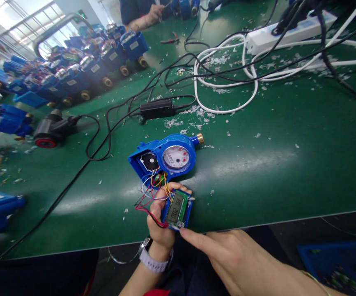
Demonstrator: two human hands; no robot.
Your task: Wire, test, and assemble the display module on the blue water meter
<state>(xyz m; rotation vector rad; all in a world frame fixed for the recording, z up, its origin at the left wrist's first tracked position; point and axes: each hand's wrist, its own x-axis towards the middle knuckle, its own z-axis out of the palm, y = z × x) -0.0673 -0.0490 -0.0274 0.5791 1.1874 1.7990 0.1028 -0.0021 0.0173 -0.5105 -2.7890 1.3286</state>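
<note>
A blue water meter (165,158) lies on the green workbench (258,181), with a round white dial, an open housing and a brass end fitting (200,139). Thin coloured wires (155,190) run from it to a small LCD circuit board in a blue casing (177,209). My left hand (158,220) grips that casing from below and behind, near the bench's front edge. The tip of my right hand's (227,257) index finger touches the casing's lower corner. The display shows digits, too small to read with certainty.
Several blue meters stand in rows at the far left. Nearby are a black valve (50,132), a black power adapter (157,109), black and white cables, and a white power strip (291,31). Pale scraps litter the bench. At the top, a co-worker's hand (155,14) works near red-handled pliers (170,40).
</note>
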